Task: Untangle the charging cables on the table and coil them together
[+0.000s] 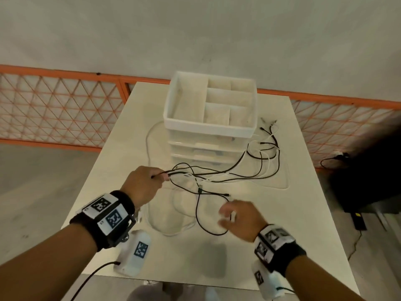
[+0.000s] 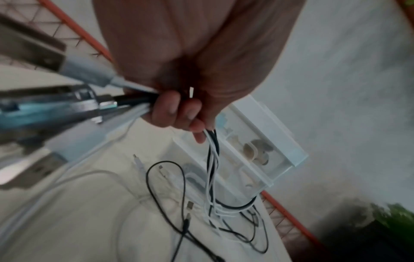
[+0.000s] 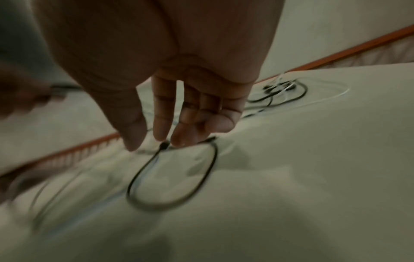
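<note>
The left hand [image 1: 142, 185] is raised above the white worktop [image 1: 256, 253], its fingers [image 2: 170, 110] curled tight round a bundle of black and white charging cables [image 1: 219, 174]. The USB plugs [image 2: 67, 104] stick out of the fist toward the person's left, close to the left wrist camera and blurred there. From the other side of the fist the cords run rightward across the worktop, their long axis roughly left to right, then bend toward the far right corner, where the small connector ends [image 1: 270, 129] lie fanned out beside a white drawer organiser [image 1: 208, 127].

One black cable [image 1: 198, 213] drops out of the bundle toward the person and forms a long loop on the worktop — its long axis near to far, the closed end nearest the person. White cable loops [image 1: 173, 230] lie flat just left of it.

The right hand [image 1: 240, 220] hovers low over the near right part of that black loop, fingers [image 3: 161, 122] spread and nearly straight, gripping nothing; in the right wrist view the fingertips are just above a small black plug [image 3: 164, 145] on the loop — whether they touch it cannot be told, as the hand is blurred.
</note>
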`<action>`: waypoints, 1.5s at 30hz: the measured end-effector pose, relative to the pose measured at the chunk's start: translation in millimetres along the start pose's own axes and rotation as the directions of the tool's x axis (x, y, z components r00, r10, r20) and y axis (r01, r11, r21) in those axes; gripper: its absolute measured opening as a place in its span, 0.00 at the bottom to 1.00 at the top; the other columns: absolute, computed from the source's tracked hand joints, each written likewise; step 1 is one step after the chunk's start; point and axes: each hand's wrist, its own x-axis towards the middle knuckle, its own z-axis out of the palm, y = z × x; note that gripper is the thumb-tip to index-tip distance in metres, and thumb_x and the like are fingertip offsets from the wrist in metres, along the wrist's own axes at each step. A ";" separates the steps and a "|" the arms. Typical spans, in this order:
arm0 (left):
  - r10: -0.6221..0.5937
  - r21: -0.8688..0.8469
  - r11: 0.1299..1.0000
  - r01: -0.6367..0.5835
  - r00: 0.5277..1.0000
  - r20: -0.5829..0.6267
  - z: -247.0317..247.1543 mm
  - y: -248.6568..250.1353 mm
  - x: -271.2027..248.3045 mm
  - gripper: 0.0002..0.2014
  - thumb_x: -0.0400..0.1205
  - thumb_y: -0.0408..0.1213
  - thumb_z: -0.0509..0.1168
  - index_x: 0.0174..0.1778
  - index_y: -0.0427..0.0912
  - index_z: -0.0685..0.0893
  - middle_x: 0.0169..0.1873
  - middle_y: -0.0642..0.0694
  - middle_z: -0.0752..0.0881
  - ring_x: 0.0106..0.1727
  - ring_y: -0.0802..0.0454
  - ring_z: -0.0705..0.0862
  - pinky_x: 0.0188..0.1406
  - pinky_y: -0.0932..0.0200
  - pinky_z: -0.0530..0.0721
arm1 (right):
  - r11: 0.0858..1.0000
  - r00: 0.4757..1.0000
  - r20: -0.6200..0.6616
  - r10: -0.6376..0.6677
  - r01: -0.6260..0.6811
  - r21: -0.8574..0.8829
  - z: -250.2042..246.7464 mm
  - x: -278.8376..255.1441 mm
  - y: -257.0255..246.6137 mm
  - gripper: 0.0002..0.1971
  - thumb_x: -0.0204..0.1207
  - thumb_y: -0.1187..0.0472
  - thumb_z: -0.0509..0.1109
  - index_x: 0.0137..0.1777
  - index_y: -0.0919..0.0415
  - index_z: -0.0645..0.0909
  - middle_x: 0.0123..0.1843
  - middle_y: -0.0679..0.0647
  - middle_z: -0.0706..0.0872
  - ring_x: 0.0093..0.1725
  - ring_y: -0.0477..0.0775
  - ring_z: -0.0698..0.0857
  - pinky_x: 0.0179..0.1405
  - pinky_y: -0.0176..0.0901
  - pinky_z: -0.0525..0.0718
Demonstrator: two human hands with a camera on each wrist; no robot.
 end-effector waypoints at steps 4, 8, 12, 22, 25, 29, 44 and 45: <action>-0.017 -0.163 0.986 0.022 0.999 0.028 -3.4 7.4 4.3 0.10 0.84 0.39 0.67 0.43 0.37 0.89 0.24 0.49 0.71 0.27 0.50 0.66 0.28 0.56 0.64 | 0.969 0.990 0.140 0.026 0.009 -0.245 40.8 -3.1 -11.7 0.20 0.71 0.42 0.73 0.62 0.47 0.83 0.63 0.45 0.81 0.63 0.52 0.82 0.62 0.44 0.80; -0.033 -0.253 0.965 0.069 0.989 0.141 -11.6 11.9 4.7 0.11 0.83 0.37 0.68 0.43 0.31 0.85 0.25 0.47 0.68 0.28 0.49 0.64 0.29 0.56 0.64 | 0.929 0.996 0.082 0.019 0.012 -0.371 47.1 6.1 -21.1 0.13 0.76 0.54 0.67 0.58 0.55 0.85 0.63 0.52 0.82 0.65 0.57 0.80 0.61 0.43 0.76; 0.009 -0.290 0.955 0.055 0.977 0.214 -15.7 13.9 4.5 0.10 0.86 0.33 0.63 0.41 0.33 0.82 0.30 0.43 0.77 0.27 0.52 0.74 0.28 0.60 0.74 | 0.915 0.999 0.046 -0.025 0.042 -0.401 30.5 12.3 -30.0 0.11 0.77 0.51 0.67 0.56 0.53 0.84 0.58 0.54 0.87 0.60 0.60 0.83 0.59 0.44 0.79; 0.150 -0.519 0.855 0.007 0.954 0.260 -28.8 28.8 9.4 0.09 0.87 0.31 0.61 0.52 0.29 0.84 0.52 0.32 0.90 0.53 0.39 0.90 0.53 0.54 0.89 | 0.972 0.947 -0.244 -0.210 0.230 0.055 -89.3 -1.9 -127.0 0.06 0.77 0.57 0.76 0.41 0.54 0.91 0.31 0.42 0.89 0.32 0.40 0.84 0.35 0.25 0.78; 0.269 -0.605 0.796 -0.019 0.907 0.325 -31.3 44.7 5.5 0.09 0.88 0.32 0.58 0.52 0.31 0.81 0.53 0.30 0.90 0.54 0.40 0.91 0.60 0.48 0.86 | 0.937 0.908 -0.317 -0.274 0.327 0.127 -101.2 -3.8 -154.9 0.06 0.77 0.59 0.76 0.39 0.52 0.90 0.29 0.42 0.89 0.28 0.43 0.84 0.31 0.27 0.78; 0.326 -0.687 0.726 0.027 0.866 0.378 -31.5 57.6 1.8 0.08 0.89 0.33 0.57 0.53 0.33 0.79 0.33 0.36 0.83 0.34 0.45 0.85 0.42 0.52 0.86 | 0.907 0.840 -0.478 -0.256 0.380 0.183 -98.7 6.3 -169.1 0.05 0.76 0.59 0.78 0.39 0.55 0.91 0.23 0.33 0.82 0.26 0.37 0.79 0.30 0.24 0.72; 0.227 -0.475 0.867 -0.148 0.967 0.114 -79.8 43.9 31.5 0.10 0.79 0.42 0.74 0.36 0.40 0.84 0.24 0.47 0.61 0.24 0.51 0.58 0.18 0.63 0.63 | 0.872 0.806 -0.333 0.488 -0.440 0.213 -118.9 20.7 -59.1 0.26 0.79 0.33 0.64 0.39 0.53 0.91 0.30 0.49 0.85 0.32 0.53 0.83 0.35 0.41 0.79; 0.211 -0.450 0.882 -0.142 0.971 0.109 -79.0 41.8 33.1 0.11 0.79 0.43 0.74 0.37 0.39 0.84 0.24 0.47 0.61 0.23 0.52 0.59 0.18 0.64 0.63 | 0.876 0.786 -0.388 0.482 -0.438 0.200 -132.4 19.5 -61.5 0.28 0.79 0.31 0.62 0.38 0.54 0.90 0.31 0.50 0.86 0.33 0.53 0.84 0.32 0.40 0.78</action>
